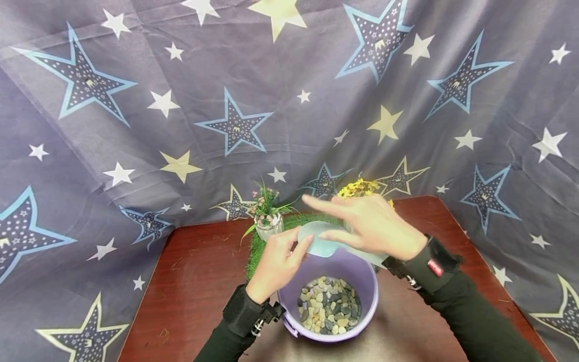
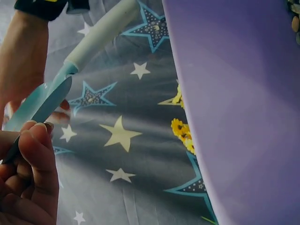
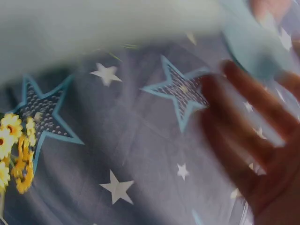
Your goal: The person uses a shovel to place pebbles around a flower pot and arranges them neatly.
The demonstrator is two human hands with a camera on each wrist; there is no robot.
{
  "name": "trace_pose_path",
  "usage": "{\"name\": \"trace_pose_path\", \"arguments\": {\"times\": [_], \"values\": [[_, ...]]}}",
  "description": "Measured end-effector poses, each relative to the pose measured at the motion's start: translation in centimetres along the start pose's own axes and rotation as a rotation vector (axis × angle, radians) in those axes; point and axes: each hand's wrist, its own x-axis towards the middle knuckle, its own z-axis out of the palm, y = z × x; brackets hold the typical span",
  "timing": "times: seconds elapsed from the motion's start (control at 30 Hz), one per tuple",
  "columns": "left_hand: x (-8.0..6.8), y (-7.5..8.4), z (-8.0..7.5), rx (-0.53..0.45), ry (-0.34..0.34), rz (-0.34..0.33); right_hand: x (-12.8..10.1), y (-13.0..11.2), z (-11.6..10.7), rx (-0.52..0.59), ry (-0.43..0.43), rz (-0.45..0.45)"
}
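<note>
Fingers of the left hand pinch the edge of a pale blue trowel; those of the right hand are spread apart, the index reaching out past the blade. Whether the right thumb presses the blade cannot be told. Toward the far edge of the reddish tabletop lies green turf, with a white pot of pink flowers at its left side. Yellow flowers stand farther right, partly covered by the right hand. Star-printed cloth hangs beyond the far edge. Between the two hands sits the blade, its whitish handle running toward the right wrist. Below, between the tabletop's left and right edges, a purple bucket holds pale and dark pebbles across its bottom.
</note>
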Motion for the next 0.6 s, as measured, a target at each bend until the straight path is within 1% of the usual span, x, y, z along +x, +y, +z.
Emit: {"name": "trace_pose_path", "arguments": {"times": [0.1, 0.17, 0.2, 0.27, 0.33, 0.43, 0.6], "values": [[0.0, -0.1, -0.3, 0.013, 0.016, -0.013, -1.7, 0.7, -0.7, 0.107, -0.057, 0.191], [0.0, -0.1, -0.4, 0.023, 0.027, -0.019, -3.2, 0.9, -0.4, 0.191, -0.075, 0.305], [0.0, -0.1, -0.5, 0.027, 0.030, -0.019, -3.9, 1.0, -0.1, 0.226, -0.074, 0.347], [0.1, 0.0, -0.6, 0.034, 0.035, -0.018, -5.2, 1.0, 1.0, 0.267, -0.070, 0.397], [0.1, 0.0, -0.6, 0.040, 0.040, -0.015, -6.2, 0.8, 2.1, 0.294, -0.060, 0.414], [0.2, 0.1, -0.5, 0.043, 0.048, -0.012, -7.2, 0.4, 3.4, 0.292, -0.058, 0.415], [0.3, 0.2, -0.3, 0.039, 0.064, 0.006, -7.8, -0.3, 5.2, 0.271, -0.055, 0.402]]}}
